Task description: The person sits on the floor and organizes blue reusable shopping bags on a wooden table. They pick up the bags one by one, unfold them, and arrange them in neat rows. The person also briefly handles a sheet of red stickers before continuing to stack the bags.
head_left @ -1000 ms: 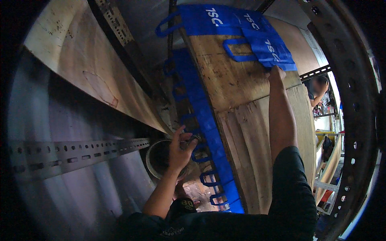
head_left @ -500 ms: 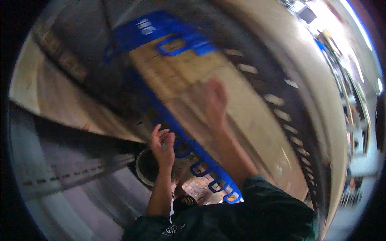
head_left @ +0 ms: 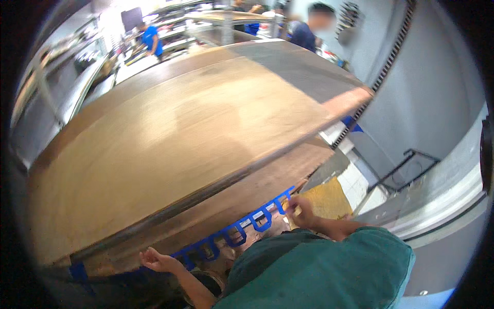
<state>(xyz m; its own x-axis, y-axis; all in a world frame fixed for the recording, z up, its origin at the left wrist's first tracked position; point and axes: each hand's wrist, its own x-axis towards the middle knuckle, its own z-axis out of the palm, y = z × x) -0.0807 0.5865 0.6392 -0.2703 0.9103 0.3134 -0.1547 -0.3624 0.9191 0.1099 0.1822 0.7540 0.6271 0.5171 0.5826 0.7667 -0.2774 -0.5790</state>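
My left hand point(head_left: 157, 260) is at the lower left, its fingers curled in and nothing visible in them. It hovers close to a blue strip with open loops point(head_left: 236, 234), which runs along the near edge of a lower wooden board point(head_left: 206, 219). My right hand point(head_left: 302, 212) is at the strip's right end, fingers bent and pressed together by the last loop; whether they grip the loop is hidden. Above the lower board lies a large wooden panel point(head_left: 180, 118), with a dark grey rectangle point(head_left: 303, 72) at its far right.
A toothed black upright point(head_left: 381, 82) stands at the panel's right corner, before a grey wall point(head_left: 427, 98). A yellow mat point(head_left: 329, 198) lies right of my right hand, near a black metal frame point(head_left: 406, 170). People and shelves are at the back.
My view has swung up and away from the blue-edged board, so the large panel and room now show. My right hand has drawn back from over the board to the strip's end.
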